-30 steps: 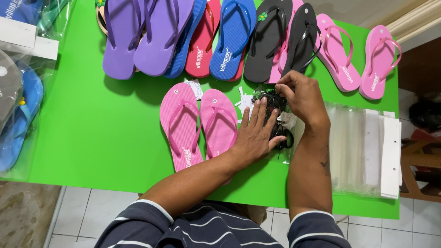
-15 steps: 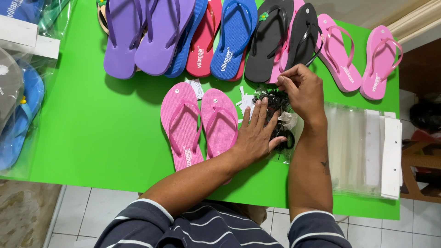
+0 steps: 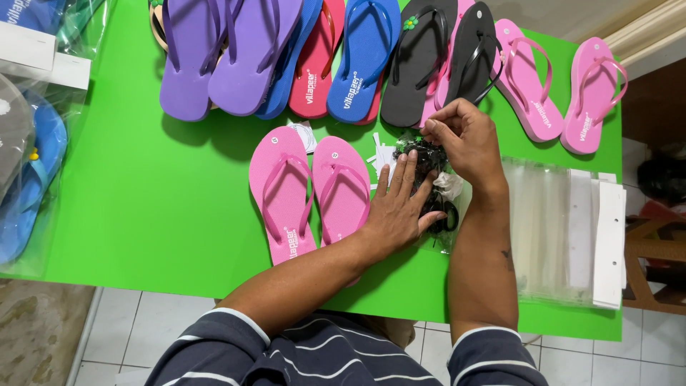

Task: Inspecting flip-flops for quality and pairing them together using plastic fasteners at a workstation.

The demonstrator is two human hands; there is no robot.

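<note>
A pair of pink flip-flops (image 3: 311, 193) lies side by side on the green table (image 3: 143, 200). Just right of them sits a clear bag of small black pieces (image 3: 432, 189). My left hand (image 3: 400, 207) rests flat on this bag, fingers spread, its edge touching the right pink sandal. My right hand (image 3: 464, 139) hovers over the top of the pile, thumb and forefinger pinched on a small black piece. A few white paper scraps (image 3: 382, 154) lie between the sandals and the bag.
Across the far edge runs a row of flip-flops: purple (image 3: 214, 57), red (image 3: 318, 64), blue (image 3: 364, 57), black (image 3: 443, 61) and pink (image 3: 564, 86). A stack of clear plastic sleeves (image 3: 564, 229) lies at right. Bagged blue sandals (image 3: 28, 179) sit at left.
My right hand has lifted slightly toward the top of the black pile, fingers still pinched. The left hand stays flat on the bag.
</note>
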